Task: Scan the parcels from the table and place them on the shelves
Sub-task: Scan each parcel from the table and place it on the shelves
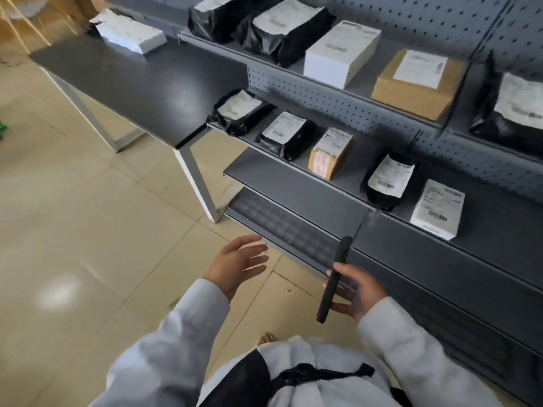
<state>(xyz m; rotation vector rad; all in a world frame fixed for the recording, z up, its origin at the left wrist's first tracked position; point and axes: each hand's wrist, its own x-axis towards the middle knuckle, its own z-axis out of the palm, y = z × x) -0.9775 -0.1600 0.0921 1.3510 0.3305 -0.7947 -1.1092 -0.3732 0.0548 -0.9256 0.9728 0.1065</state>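
parcels [332,153] on shelves [308,183] carry blurred labels; right hand [357,292] grips scanner [333,280].

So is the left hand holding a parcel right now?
No, the left hand is open and holds nothing, while the right hand grips a dark scanner.
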